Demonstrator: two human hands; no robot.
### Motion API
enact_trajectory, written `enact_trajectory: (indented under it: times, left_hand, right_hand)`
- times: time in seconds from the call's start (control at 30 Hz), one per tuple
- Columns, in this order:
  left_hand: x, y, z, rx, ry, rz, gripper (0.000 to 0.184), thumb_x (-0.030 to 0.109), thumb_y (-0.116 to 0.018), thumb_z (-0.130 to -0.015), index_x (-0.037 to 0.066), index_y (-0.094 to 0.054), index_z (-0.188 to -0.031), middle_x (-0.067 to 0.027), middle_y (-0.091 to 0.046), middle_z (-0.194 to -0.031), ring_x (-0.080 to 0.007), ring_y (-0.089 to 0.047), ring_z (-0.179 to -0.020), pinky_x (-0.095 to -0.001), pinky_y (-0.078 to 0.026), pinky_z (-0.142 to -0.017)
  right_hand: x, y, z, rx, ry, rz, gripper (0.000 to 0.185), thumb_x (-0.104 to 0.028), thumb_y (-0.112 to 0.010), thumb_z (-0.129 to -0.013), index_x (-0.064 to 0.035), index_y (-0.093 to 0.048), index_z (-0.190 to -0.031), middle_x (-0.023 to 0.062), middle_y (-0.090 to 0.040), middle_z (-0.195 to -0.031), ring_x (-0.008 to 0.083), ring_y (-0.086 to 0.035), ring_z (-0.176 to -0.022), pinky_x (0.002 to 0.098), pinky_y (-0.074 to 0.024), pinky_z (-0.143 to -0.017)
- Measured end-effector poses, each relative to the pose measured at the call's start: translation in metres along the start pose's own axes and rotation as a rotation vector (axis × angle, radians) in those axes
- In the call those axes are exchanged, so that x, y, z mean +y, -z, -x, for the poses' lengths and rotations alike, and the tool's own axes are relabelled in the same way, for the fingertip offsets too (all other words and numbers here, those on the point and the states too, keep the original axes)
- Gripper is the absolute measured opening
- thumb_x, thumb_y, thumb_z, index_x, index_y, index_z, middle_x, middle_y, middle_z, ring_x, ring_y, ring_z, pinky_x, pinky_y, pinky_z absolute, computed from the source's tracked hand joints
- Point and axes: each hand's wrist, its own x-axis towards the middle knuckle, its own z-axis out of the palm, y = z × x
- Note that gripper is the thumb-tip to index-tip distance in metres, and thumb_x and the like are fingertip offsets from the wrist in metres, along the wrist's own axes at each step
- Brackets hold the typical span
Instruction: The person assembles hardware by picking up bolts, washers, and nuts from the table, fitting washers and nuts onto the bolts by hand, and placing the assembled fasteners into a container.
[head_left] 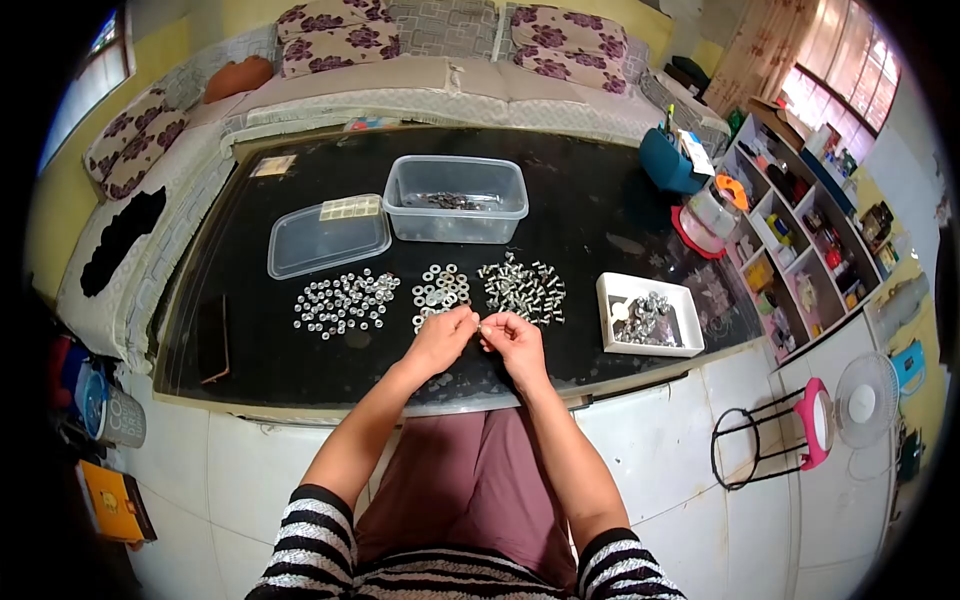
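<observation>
Head camera, looking down past striped sleeves: a person sits at a dark, glossy table (pixel 590 240), both bare hands meeting on the near side of a clear plastic tub (pixel 455 231). The left hand (pixel 440 340) has its fingers curled inward, thumb and fingertips drawn close together. The right hand (pixel 514 343) is bent likewise, its fingertips almost against the left's; whether either one grips anything is too small to make out. Three groups of small metal parts lie between the hands and the tub or off to its side: washers (pixel 432 290), directly on the tub's near side, partly behind the left hand; bolts (pixel 522 290), near side and a little right of the tub, just beyond the right hand; and nuts (pixel 345 300), near side and left of the tub. The tub itself has more small pieces (pixel 455 201) on its floor. Just left of the tub lies its clear lid (pixel 322 248). Well left and nearer than the tub is a phone (pixel 212 340), lying flat. Right of the tub and nearer, a white box (pixel 655 348) holds loose shiny parts (pixel 648 318). Beyond the tub runs a cushioned sofa (pixel 350 75).
</observation>
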Motion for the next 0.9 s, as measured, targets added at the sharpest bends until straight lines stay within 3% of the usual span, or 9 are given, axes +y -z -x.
enact_trajectory:
  times: [0.4, 0.5, 0.57, 0.6, 0.73, 0.9]
  left_hand:
    - [0.003, 0.003, -0.006, -0.053, 0.14, -0.059, 0.026, 0.023, -0.045, -0.084, 0.003, -0.05, -0.069, -0.0016, -0.049, -0.054, -0.0084, -0.046, -0.048, -0.0239, -0.037, -0.045]
    - [0.004, -0.003, -0.008, -0.046, 0.141, 0.083, 0.023, 0.022, -0.046, -0.084, 0.003, -0.05, -0.07, -0.0011, -0.049, -0.055, -0.0077, -0.045, -0.049, -0.0234, -0.036, -0.046]
    - [-0.002, -0.009, -0.012, 0.016, 0.021, 0.087, 0.022, 0.021, -0.048, -0.083, 0.003, -0.05, -0.071, -0.0003, -0.048, -0.055, -0.007, -0.044, -0.05, -0.0225, -0.036, -0.046]
    - [-0.003, -0.01, -0.013, 0.001, 0.04, 0.101, 0.024, 0.024, -0.052, -0.081, 0.001, -0.05, -0.076, -0.005, -0.048, -0.056, -0.0103, -0.044, -0.052, -0.0253, -0.036, -0.049]
    - [-0.004, -0.018, -0.015, 0.142, -0.123, 0.027, 0.027, 0.022, -0.049, -0.083, 0.0, -0.049, -0.066, -0.009, -0.043, -0.049, -0.0144, -0.039, -0.043, -0.0292, -0.032, -0.043]
    - [-0.006, -0.018, -0.014, 0.142, -0.065, 0.045, 0.023, 0.019, -0.051, -0.082, 0.001, -0.049, -0.068, -0.0072, -0.042, -0.049, -0.0125, -0.04, -0.043, -0.027, -0.033, -0.043]
  right_hand:
    - [0.006, 0.0, -0.006, 0.025, 0.024, 0.009, 0.005, -0.005, -0.058, -0.077, -0.0005, -0.056, -0.08, 0.0, -0.055, -0.068, 0.0049, -0.049, -0.059, 0.0179, -0.0413, -0.053]
    - [0.005, 0.006, -0.009, 0.036, 0.039, 0.021, 0.005, -0.005, -0.057, -0.077, -0.001, -0.056, -0.08, -0.0002, -0.055, -0.068, 0.0047, -0.049, -0.058, 0.018, -0.0413, -0.053]
    - [0.005, 0.009, -0.011, 0.054, 0.054, 0.008, 0.005, -0.006, -0.057, -0.078, -0.0013, -0.056, -0.08, -0.0004, -0.055, -0.067, 0.0046, -0.049, -0.058, 0.0182, -0.0415, -0.053]
    - [0.006, 0.01, -0.012, 0.056, 0.055, 0.011, 0.006, -0.006, -0.057, -0.078, -0.0012, -0.056, -0.08, -0.0005, -0.055, -0.067, 0.0044, -0.048, -0.058, 0.0181, -0.0413, -0.053]
    - [0.004, 0.009, -0.01, 0.07, 0.115, 0.005, 0.005, -0.006, -0.057, -0.078, -0.001, -0.056, -0.08, -0.0006, -0.055, -0.068, 0.0042, -0.048, -0.058, 0.0178, -0.0411, -0.053]
    - [0.005, 0.004, -0.007, 0.124, 0.162, 0.014, 0.005, -0.004, -0.057, -0.078, -0.0008, -0.056, -0.081, -0.0006, -0.055, -0.068, 0.0042, -0.049, -0.06, 0.0176, -0.0416, -0.054]
